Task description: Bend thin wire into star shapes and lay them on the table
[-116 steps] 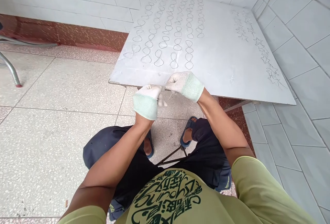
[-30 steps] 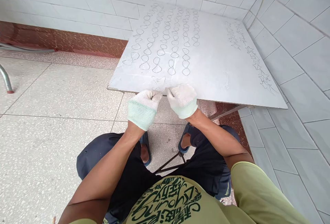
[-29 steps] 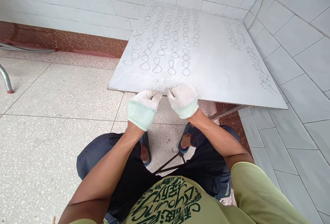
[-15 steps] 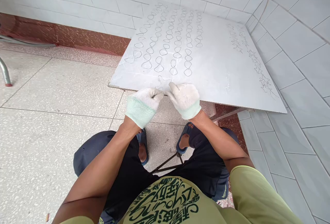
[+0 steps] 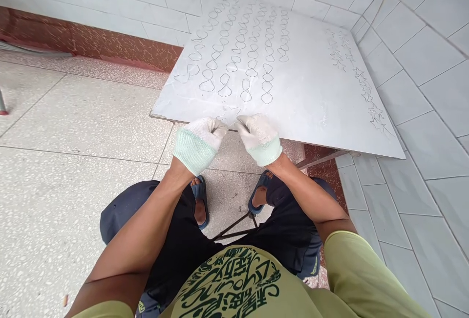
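My left hand (image 5: 201, 143), in a white knit glove with a mint cuff, is closed in a pinch at the near edge of a white board (image 5: 300, 98). Close beside it, my right hand (image 5: 259, 138), gloved the same way, pinches too. Between and just beyond the fingertips shows a thin bent wire (image 5: 238, 111) with pointed corners, held by both hands; the gloves hide part of it. Rows of thin figure-eight wire shapes (image 5: 267, 83) lie on the board ahead of my hands. Star-like wire shapes (image 5: 362, 86) lie along its right side.
White tiled walls (image 5: 414, 64) meet the board at the back and right. Under its near edge runs a brown support bar (image 5: 322, 159). My slippered feet (image 5: 200, 203) rest on the speckled floor (image 5: 91, 210), with dark metal legs (image 5: 234, 226) between my knees.
Both hands have shifted slightly, still pinching the wire. Less of its pointed outline now shows beyond the fingers. The whole view has moved a little.
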Action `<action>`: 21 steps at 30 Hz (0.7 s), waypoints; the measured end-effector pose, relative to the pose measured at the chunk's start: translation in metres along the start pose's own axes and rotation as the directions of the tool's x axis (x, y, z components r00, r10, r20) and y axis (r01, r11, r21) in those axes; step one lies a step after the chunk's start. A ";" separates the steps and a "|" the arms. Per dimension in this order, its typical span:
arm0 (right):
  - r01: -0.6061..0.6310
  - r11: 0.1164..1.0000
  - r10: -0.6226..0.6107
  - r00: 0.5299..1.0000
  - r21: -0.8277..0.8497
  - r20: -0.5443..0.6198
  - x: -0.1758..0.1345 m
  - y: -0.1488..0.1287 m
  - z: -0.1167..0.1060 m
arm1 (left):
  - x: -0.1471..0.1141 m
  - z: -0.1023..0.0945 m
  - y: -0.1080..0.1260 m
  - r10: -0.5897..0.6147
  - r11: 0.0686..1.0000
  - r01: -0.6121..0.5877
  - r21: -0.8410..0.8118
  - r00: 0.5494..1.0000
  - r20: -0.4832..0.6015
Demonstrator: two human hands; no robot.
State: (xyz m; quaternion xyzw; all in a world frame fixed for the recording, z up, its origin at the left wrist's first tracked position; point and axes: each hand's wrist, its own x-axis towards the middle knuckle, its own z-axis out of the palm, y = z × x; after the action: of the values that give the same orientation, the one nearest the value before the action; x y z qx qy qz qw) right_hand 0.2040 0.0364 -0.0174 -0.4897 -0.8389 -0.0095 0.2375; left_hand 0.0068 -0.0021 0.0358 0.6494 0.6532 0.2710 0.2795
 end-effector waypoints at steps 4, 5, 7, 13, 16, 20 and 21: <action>0.057 0.998 -0.058 0.996 0.017 0.068 0.000 0.001 -0.006 | 0.004 -0.004 -0.007 0.028 0.999 -0.029 0.026 0.998 0.058; 0.063 0.998 -0.065 0.994 0.027 0.086 0.000 0.000 -0.008 | 0.004 -0.005 -0.008 0.029 0.999 -0.030 0.032 0.998 0.056; 0.036 0.996 -0.047 0.991 0.087 0.124 0.001 -0.003 -0.013 | 0.002 -0.006 -0.009 0.032 0.999 -0.033 0.043 0.999 0.037; -0.373 0.730 0.222 0.922 0.572 0.317 0.004 -0.012 -0.027 | -0.006 -0.012 -0.001 0.036 0.995 -0.034 0.091 0.999 -0.022; -0.430 0.573 0.243 0.902 0.697 0.357 0.006 -0.012 -0.036 | -0.008 -0.014 0.002 0.060 0.993 -0.060 0.106 0.998 0.001; -0.418 0.512 0.208 0.908 0.750 0.364 0.007 -0.012 -0.044 | -0.006 -0.013 0.004 0.037 0.996 -0.035 0.083 0.999 -0.014; -0.420 0.511 0.207 0.907 0.750 0.367 0.007 -0.012 -0.045 | -0.006 -0.012 0.004 0.024 0.998 -0.022 0.063 0.999 -0.022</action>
State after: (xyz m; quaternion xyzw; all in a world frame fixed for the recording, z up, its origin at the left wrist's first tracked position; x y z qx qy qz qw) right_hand 0.2086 0.0245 0.0282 -0.4662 -0.6655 0.4775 0.3344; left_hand 0.0008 -0.0076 0.0473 0.6622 0.6571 0.2609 0.2482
